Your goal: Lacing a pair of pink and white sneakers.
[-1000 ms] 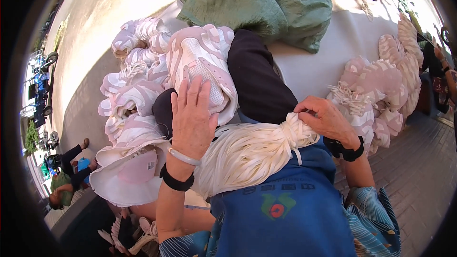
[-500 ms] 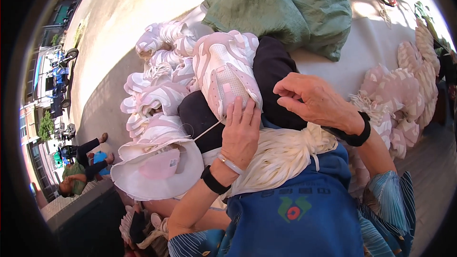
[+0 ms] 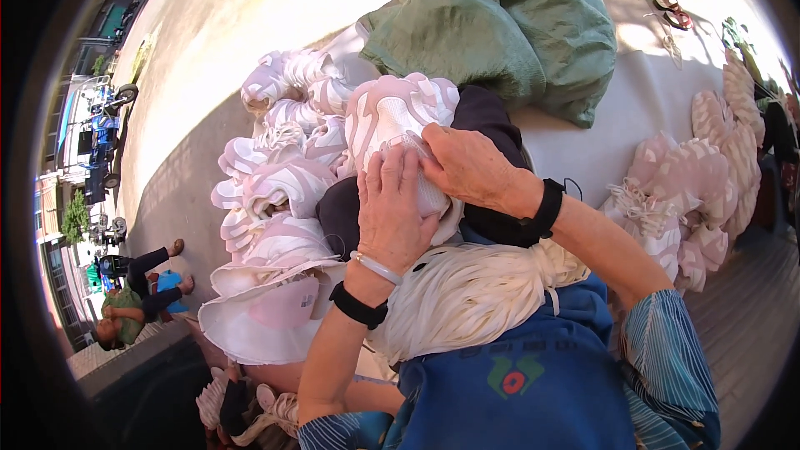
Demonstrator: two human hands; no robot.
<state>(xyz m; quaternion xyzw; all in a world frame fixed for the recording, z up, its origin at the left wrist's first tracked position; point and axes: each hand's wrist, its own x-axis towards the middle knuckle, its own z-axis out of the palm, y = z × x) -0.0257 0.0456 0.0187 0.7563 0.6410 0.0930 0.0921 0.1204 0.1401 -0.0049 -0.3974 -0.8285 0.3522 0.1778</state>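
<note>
A pink and white shoe upper rests across my dark-trousered knees, its toe away from me. My left hand holds the upper, its fingers laid close together over the top and the thumb out to the right. From the right, my right hand reaches in with bent fingers and grips the upper near the eyelets; its fingertips are partly hidden, and I cannot make out a lace in them. A thick bundle of cream-white shoelaces lies on my lap, over the blue apron.
Several more shoe uppers are piled left of my knees, one showing its white inner side. Others form a heap at the right. A green woven sack lies ahead. Sandals sit far right; a person is at the far left.
My right hand has come left and down from the air onto the upper. My left hand has moved slightly up along it. The upper's toe sits lower in view.
</note>
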